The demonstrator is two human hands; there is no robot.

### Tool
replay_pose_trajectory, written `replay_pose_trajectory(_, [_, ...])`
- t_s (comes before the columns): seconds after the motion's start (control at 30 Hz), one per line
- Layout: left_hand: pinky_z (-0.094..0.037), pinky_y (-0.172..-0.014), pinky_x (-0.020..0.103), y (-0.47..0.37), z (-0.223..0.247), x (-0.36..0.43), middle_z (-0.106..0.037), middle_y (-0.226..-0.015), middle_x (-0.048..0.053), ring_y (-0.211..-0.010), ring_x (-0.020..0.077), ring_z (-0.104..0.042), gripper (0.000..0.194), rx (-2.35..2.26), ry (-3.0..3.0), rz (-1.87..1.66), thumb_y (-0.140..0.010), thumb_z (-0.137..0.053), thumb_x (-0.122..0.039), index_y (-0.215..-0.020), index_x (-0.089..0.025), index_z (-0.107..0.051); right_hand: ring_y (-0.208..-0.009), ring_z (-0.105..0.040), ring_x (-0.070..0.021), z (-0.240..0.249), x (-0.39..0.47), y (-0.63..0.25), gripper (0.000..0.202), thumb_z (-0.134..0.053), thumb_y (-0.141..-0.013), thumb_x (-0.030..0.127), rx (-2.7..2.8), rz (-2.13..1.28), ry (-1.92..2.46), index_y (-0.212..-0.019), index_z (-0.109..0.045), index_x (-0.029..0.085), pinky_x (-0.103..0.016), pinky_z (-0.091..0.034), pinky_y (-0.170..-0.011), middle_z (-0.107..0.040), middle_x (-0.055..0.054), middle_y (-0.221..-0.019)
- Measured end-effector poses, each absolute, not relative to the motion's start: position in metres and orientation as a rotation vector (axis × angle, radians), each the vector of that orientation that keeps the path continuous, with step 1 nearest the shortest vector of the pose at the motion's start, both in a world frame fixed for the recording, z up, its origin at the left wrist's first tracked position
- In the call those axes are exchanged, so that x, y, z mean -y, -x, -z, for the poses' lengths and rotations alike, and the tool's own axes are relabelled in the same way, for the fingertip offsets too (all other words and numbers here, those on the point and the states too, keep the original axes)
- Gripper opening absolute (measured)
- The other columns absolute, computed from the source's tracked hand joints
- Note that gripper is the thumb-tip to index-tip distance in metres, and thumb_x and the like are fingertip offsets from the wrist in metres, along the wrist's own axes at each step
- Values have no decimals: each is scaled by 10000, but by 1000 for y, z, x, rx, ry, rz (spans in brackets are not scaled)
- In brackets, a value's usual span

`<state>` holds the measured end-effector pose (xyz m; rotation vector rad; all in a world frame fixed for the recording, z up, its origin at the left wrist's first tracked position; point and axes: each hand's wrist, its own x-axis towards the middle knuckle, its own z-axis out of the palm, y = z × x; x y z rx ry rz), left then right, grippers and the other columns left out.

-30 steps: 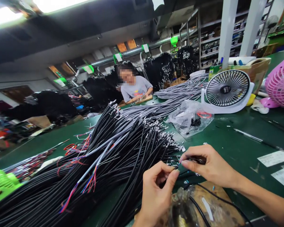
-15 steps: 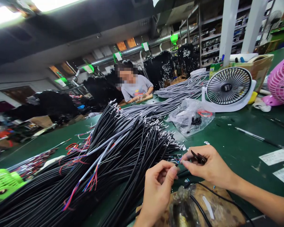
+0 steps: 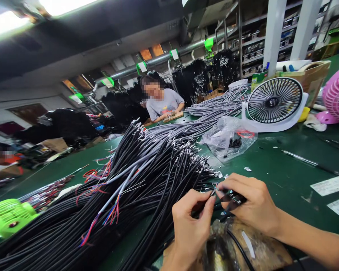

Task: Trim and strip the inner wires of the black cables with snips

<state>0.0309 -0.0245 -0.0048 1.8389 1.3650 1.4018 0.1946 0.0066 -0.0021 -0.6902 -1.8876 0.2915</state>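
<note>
The left hand pinches the end of a black cable between thumb and forefinger, low in the middle of the view, just above a worn brown board at the near edge of the green worktop. The right hand meets it from the right, fingers closed on a small black tool whose tip sits at the cable's bared coloured wires. Both hands are close together, fingertips almost touching. To their left a big heap of black cables fans across the worktop. Behind lie a clear plastic bag, a white desk fan and grey cables. A co-worker in a grey shirt sits at the far end
</note>
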Motion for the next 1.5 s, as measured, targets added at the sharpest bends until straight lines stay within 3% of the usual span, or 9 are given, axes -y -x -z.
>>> replay_pose_trajectory(0.23, [-313, -397, 164, -28, -2, 19, -478, -509, -45, -421, 63, -392, 149, -1176, -1528, -1346, -750, -657, -226, -631, -139, -633, -650, -545, -134, -4, -7, -192, 74, -536, -815, 110, 1896, -622, 714, -850, -601, 119, -234, -416, -584, -602, -41, -733])
replay_pose_trajectory(0.53, [-425, -551, 203, -16, 3, 19, -559, -653, -28, -604, 105, -529, 135, -1066, -1937, -1517, -738, -651, -54, -706, -180, -614, -727, -529, -137, -7, -5, -188, 151, -468, -902, 248, 1799, -1080, 686, -854, -579, 157, -247, -428, -674, -577, -21, -775])
replay_pose_trajectory(0.77, [-459, -554, 218, -14, 4, 21, -583, -684, -12, -605, 105, -550, 220, -1192, -2277, -1694, -722, -633, 40, -804, -164, -638, -476, -417, -92, -8, -10, -184, 289, -530, -833, 361, 1539, -1364, 872, -636, -566, 152, -217, -349, -468, -460, 35, -509])
replay_pose_trajectory(1.0, [-479, -532, 212, -16, 3, 21, -583, -676, -1, -587, 97, -550, 249, -1155, -2405, -1707, -716, -610, 80, -823, -143, -637, -583, -473, -114, -11, -8, -187, 191, -586, -747, 315, 1563, -1378, 923, -710, -631, 133, -235, -384, -567, -548, 7, -613])
replay_pose_trajectory(1.27, [-485, -482, 229, -20, 2, 22, -602, -640, 19, -548, 112, -544, 287, -1174, -2764, -1709, -718, -602, 81, -909, -132, -612, -477, -359, -76, -6, -11, -180, 124, -643, -637, 239, 1426, -1449, 1044, -664, -607, 124, -209, -286, -454, -473, 45, -516])
replay_pose_trajectory(1.5, [-457, -468, 223, -23, 7, 23, -594, -609, 22, -518, 109, -530, 260, -1272, -2831, -1737, -714, -602, 84, -890, -108, -615, -381, -288, -50, 0, -11, -176, 158, -634, -654, 287, 1275, -1527, 982, -682, -596, 137, -194, -208, -361, -488, 44, -490])
